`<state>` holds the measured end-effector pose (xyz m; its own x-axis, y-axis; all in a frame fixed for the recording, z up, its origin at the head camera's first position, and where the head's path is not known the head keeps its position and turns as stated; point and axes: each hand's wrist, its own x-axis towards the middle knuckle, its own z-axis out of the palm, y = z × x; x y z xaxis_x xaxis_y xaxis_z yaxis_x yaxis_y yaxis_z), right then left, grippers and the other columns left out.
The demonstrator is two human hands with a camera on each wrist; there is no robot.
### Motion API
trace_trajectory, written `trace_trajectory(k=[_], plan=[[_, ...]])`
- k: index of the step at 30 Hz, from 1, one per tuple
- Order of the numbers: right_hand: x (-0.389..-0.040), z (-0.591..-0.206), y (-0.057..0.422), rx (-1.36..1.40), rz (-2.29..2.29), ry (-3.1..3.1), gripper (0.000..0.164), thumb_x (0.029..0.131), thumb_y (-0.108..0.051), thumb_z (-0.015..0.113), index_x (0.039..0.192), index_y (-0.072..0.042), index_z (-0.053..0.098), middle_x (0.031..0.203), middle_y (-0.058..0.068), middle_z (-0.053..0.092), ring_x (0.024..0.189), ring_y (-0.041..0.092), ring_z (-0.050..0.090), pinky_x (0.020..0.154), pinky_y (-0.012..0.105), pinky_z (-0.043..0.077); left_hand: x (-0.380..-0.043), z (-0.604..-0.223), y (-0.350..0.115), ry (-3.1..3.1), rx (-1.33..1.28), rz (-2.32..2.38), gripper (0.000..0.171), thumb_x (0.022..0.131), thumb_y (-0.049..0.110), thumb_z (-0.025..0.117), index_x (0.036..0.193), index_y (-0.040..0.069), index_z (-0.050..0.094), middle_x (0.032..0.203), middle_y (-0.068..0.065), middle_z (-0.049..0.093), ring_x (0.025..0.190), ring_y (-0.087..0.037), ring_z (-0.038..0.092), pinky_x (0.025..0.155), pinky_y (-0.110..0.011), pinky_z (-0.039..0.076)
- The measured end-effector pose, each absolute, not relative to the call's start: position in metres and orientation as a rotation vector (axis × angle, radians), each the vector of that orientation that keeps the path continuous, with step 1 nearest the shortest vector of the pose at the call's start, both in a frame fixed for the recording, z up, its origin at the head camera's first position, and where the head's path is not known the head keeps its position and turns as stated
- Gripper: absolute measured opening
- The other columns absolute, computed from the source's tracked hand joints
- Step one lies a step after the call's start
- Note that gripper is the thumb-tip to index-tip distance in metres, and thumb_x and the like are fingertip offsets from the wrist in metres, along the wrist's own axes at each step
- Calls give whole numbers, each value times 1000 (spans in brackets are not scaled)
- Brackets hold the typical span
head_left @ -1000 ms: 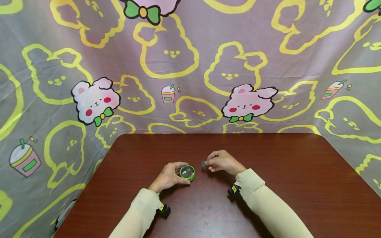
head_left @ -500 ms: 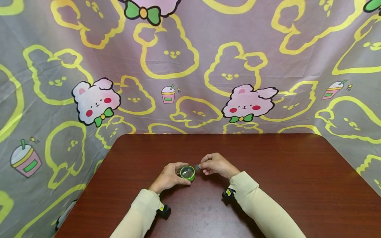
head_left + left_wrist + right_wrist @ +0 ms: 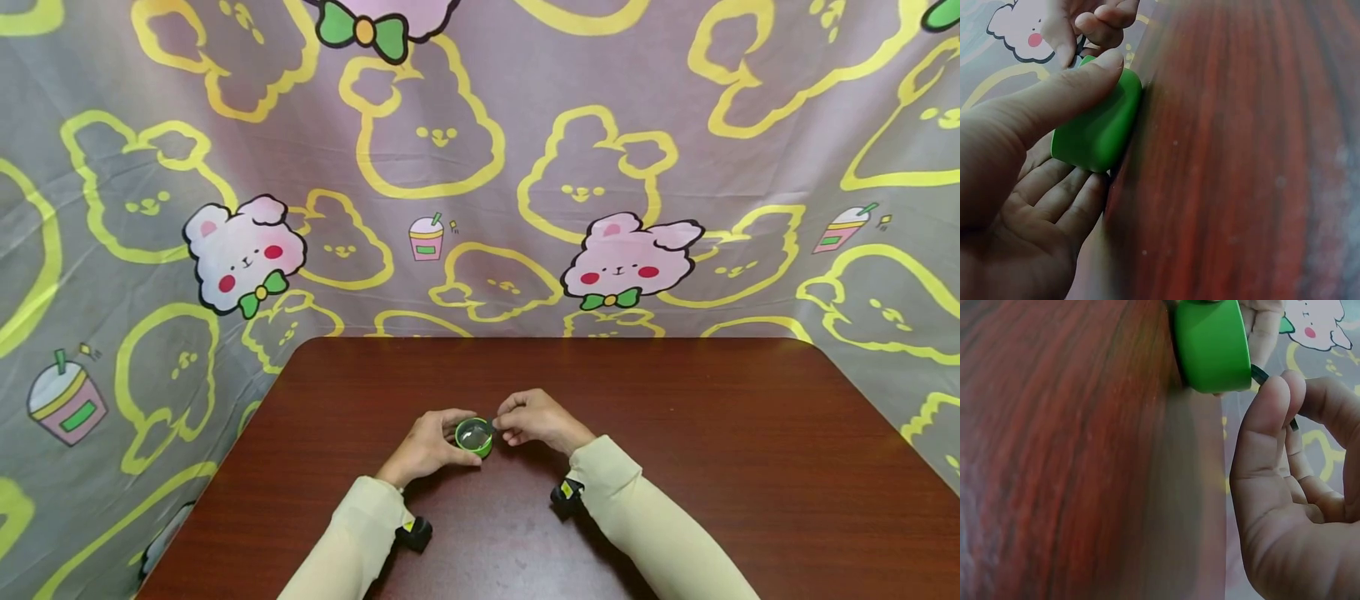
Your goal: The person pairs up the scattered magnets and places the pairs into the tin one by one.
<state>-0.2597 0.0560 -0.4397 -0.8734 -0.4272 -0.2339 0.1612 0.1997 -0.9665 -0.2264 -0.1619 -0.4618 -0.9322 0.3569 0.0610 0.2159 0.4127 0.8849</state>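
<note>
My left hand (image 3: 426, 446) holds a small round green container (image 3: 486, 451) on the table, thumb on the near side and fingers on the far side. The open top shows a greyish, shiny inside. In the left wrist view, the thumb lies along the green wall (image 3: 1094, 134). My right hand (image 3: 543, 421) pinches a thin dark disc (image 3: 1260, 375) between thumb and forefinger. Seen edge-on in the right wrist view, its end is right at the container's rim. The fingertips cover most of the disc.
The reddish-brown wooden table (image 3: 675, 467) stretches around both hands. Behind it and at the sides hangs a patterned curtain (image 3: 480, 167) with yellow outlines and rabbit faces. A dark wrist camera (image 3: 566, 497) is strapped under the right cuff, another (image 3: 414, 533) under the left.
My right hand has moved left with the pinched disc, from a gap right of the container up to its rim. The left hand and the container have stayed in place.
</note>
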Motion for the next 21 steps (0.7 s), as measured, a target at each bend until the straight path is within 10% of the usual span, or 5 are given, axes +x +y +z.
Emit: trace_trajectory(k=[21], plan=[[-255, -437, 37, -265, -1722, 2055, 7, 83, 3, 69, 88, 3, 65, 68, 5, 61, 55, 11, 59, 55, 24, 55, -221, -452, -157, 2521, 519, 1564, 63, 70, -1, 89, 126, -8, 62, 120, -20, 67, 108, -32, 66, 88, -37, 56]])
